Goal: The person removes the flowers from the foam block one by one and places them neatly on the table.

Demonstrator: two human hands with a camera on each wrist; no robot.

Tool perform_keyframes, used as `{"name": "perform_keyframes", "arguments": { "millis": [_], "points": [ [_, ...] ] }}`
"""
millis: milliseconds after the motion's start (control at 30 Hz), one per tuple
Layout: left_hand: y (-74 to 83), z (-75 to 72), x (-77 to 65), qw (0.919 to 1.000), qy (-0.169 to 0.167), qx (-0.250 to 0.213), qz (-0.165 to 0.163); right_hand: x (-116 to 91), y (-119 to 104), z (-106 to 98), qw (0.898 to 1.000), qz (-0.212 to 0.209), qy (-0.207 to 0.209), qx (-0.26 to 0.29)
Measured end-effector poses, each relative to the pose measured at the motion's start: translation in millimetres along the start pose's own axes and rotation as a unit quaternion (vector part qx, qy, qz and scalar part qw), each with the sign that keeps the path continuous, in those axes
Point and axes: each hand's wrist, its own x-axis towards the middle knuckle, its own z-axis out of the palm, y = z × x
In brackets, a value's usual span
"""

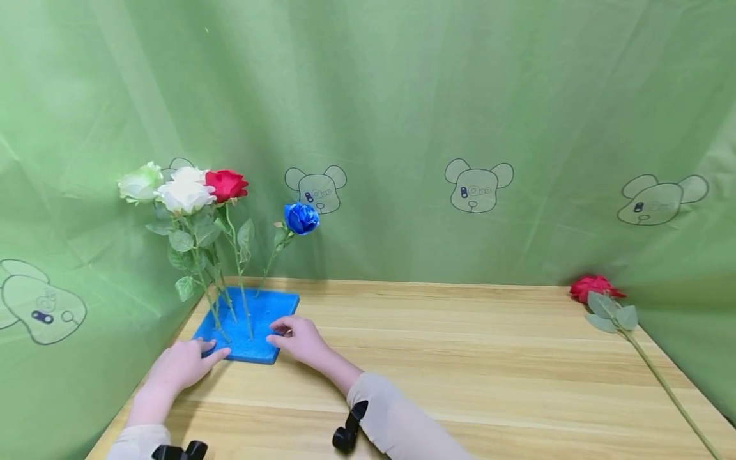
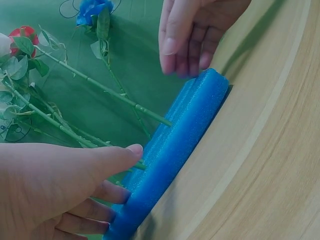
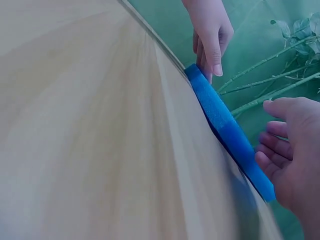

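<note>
A blue foam board point(image 1: 261, 350) lies at the table's left side. Stems of artificial roses stand in it: a greenish-white rose point(image 1: 140, 183), a white rose point(image 1: 185, 191), a red rose point(image 1: 227, 185) and, farther back and leaning right, a blue rose point(image 1: 301, 218). My left hand point(image 1: 183, 365) rests at the board's front left corner, its thumb extended over the top and its fingers along the side. By the right edge, my right hand point(image 1: 301, 340) has loosely bent fingers with nothing between them. In the left wrist view, the right hand's fingertips point(image 2: 181, 70) come close to the board's end; contact is unclear.
Another red rose point(image 1: 595, 287) lies on the wooden table point(image 1: 437, 358) at the far right, its long stem point(image 1: 661, 380) pointing toward the front. Green cloth point(image 1: 391, 115) printed with bear heads hangs behind and along the sides.
</note>
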Motion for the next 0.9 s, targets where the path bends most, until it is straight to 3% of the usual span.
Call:
{"name": "perform_keyframes", "arguments": {
  "millis": [200, 533, 900],
  "points": [
    [0.0, 0.9, -0.7, 1.0, 0.003, -0.002, 0.0, 9.7, -4.0, 5.6, 0.999, 0.022, 0.008, 0.045],
    [-0.9, 2.0, 1.7, 1.0, 0.005, -0.001, 0.003, 27.6, -9.0, 14.4, 0.998, 0.038, -0.006, 0.045],
    [-3.5, 3.4, 2.3, 1.0, 0.006, -0.002, 0.003, 37.1, -17.5, 26.8, 0.996, 0.068, 0.008, 0.051]
  ]
}}
